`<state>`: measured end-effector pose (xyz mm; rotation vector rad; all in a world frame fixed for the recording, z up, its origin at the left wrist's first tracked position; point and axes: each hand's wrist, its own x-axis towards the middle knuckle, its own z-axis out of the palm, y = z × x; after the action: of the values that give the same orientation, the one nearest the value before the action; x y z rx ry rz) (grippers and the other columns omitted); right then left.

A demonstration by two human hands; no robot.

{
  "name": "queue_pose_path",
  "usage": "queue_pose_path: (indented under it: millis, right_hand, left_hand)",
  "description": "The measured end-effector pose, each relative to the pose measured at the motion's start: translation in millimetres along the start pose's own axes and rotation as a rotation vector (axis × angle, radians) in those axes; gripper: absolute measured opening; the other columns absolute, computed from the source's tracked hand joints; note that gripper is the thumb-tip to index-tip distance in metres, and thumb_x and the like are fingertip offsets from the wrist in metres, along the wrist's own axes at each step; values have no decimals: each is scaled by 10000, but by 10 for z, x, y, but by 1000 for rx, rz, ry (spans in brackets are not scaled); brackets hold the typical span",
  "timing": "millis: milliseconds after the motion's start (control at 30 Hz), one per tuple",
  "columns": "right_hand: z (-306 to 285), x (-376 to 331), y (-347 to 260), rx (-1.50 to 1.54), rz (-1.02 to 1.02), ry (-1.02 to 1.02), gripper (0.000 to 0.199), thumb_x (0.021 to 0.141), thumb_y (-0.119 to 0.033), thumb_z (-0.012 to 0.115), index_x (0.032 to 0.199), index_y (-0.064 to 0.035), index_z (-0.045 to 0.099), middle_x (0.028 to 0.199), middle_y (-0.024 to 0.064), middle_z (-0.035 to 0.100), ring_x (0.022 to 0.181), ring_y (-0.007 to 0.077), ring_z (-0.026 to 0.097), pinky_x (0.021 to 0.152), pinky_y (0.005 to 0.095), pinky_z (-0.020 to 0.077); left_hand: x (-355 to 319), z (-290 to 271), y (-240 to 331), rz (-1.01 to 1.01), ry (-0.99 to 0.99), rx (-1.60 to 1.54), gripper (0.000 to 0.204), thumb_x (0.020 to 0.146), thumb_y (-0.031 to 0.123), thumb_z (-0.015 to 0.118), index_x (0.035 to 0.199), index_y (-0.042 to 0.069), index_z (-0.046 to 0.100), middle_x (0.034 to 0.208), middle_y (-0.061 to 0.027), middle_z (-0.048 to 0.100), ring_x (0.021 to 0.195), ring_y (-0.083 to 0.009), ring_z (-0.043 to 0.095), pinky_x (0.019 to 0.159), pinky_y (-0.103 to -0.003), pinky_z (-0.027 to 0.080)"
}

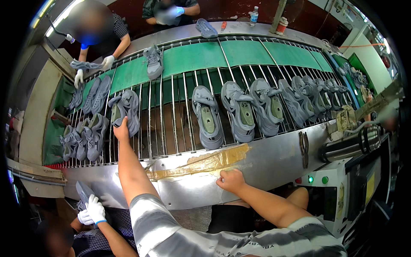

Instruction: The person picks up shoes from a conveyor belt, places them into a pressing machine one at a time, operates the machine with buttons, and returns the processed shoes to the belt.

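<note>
Reaching to the rack's left part, my left hand (121, 128) is closed on the heel of a grey sneaker (117, 112). Another grey sneaker (132, 110) stands right beside it, touching or nearly so. My right hand (231, 180) makes a fist over the front metal ledge (188, 188), near a strip of brown tape (205, 160); nothing shows in it. To the right, a grey sneaker with an olive insole (208, 115) lies on the bars, toe toward me. Two similar sneakers, one (238, 112) and another (267, 107), follow along the rack.
Metal bars and a green belt (192, 58) span the conveyor. More grey sneakers (97, 137) stand left, others at the far right. Gloved co-workers handle shoe parts (87, 65) across the belt and a grey sole (84, 191) at lower left. A steel flask (351, 143) lies right, above a control box.
</note>
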<state>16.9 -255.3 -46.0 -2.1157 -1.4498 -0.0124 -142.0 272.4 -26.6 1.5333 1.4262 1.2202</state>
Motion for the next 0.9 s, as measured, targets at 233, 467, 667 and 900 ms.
queue_pose_path:
  millis: [233,467,667,900]
  right_hand:
    - [8,3,-49,61,2,23,183,694,-254,625,648,-89,560,542,95,583,516,292,573,561,403,456]
    - [-231,-14,-105,89,235,-215,271,744,-327,659,868,-86,651,653,119,634,650,303,636,616,419,503]
    - [-928,-634,-806,1323,477,-285,1136,777,-426,776,1516,-51,-1,1506,255,217,1355,309,334,1109,407,273]
    - [-1959,-1921,-391,1317,459,675,1156,707,-219,793,1513,-41,-16,1500,170,217,1385,266,243,1146,371,176]
  left_hand:
    - [-387,-624,380,-249,-64,-457,580,743,184,771,1222,-73,567,1192,-134,619,1016,-239,619,905,-347,479]
    - [-2371,-1633,511,-482,-420,-812,705,854,403,627,1379,-7,398,1350,-158,506,1206,-314,521,1033,-442,428]
    - [-4892,-1879,600,-751,-737,-1172,831,790,490,601,1440,42,342,1411,-158,460,1260,-350,480,1069,-467,399]
    - [-5945,-979,1586,-914,-1488,-966,953,726,462,732,1441,-9,313,1435,-163,436,1299,-321,456,1114,-432,349]
